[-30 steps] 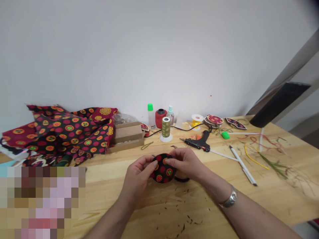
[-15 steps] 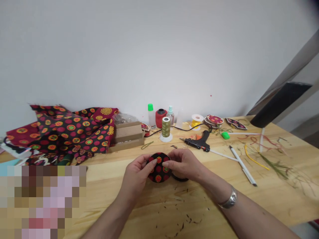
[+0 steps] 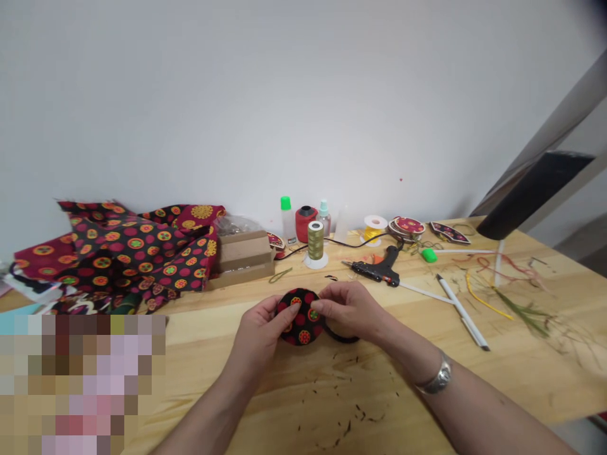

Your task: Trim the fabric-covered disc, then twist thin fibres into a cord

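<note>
A round disc covered in black fabric with red and yellow dots (image 3: 300, 318) is held upright just above the wooden table (image 3: 521, 373). My left hand (image 3: 258, 335) grips its left edge with closed fingers. My right hand (image 3: 348, 308) pinches its right edge, thumb on the face. A silver bracelet (image 3: 439, 377) sits on my right wrist. A dark ring-shaped thing (image 3: 344, 336) lies under my right hand, mostly hidden.
Patterned fabric (image 3: 133, 253) is piled at the left beside stacked cardboard (image 3: 244, 256). Behind the hands stand an olive thread spool (image 3: 315, 243), a red spool (image 3: 306, 222) and small bottles. A black glue gun (image 3: 379, 268), white sticks (image 3: 462, 313) and loose threads lie to the right.
Both hands have shifted the fabric disc slightly left and away from me. Their grip on it is the same.
</note>
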{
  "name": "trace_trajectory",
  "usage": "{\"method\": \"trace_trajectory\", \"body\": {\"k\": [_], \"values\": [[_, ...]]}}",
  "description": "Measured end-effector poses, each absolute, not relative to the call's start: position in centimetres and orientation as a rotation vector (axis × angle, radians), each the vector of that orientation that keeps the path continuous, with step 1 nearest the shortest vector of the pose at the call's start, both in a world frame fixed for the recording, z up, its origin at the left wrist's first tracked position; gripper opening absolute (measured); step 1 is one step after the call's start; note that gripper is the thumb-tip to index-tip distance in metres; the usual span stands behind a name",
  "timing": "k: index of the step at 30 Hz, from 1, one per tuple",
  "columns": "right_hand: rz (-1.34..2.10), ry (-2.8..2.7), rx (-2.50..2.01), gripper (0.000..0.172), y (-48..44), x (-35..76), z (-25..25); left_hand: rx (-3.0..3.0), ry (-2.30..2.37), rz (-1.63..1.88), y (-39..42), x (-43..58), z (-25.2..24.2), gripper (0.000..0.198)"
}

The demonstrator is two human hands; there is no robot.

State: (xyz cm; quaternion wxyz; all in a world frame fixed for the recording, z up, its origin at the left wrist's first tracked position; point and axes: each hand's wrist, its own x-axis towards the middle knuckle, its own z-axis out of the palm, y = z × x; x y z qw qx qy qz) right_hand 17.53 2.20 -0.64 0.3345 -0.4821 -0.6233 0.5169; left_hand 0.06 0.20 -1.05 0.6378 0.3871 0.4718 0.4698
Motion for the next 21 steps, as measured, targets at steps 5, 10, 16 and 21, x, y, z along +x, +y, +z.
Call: {"method": "trace_trajectory", "body": {"k": [5,10,16,21], "values": [[1.325,-1.674,-1.279,0.022,2.09,17.51,-0.79,0.855,1.076,1.085,0.28,0.24,-1.02,0.032],[1.379,-1.772,-1.235,0.014,1.82,17.67,-0.26,0.928,1.166,1.08,0.31,0.36,-0.83,0.03],[1.443,-1.797,-1.21,0.014,1.5,17.66,-0.04,1.061,1.166,0.971,0.08,0.12,-0.93,0.017],[1.454,-1.735,-1.257,0.023,1.64,17.5,-0.12,0.988,1.202,0.984,0.11,0.1,-0.8,0.018]]}}
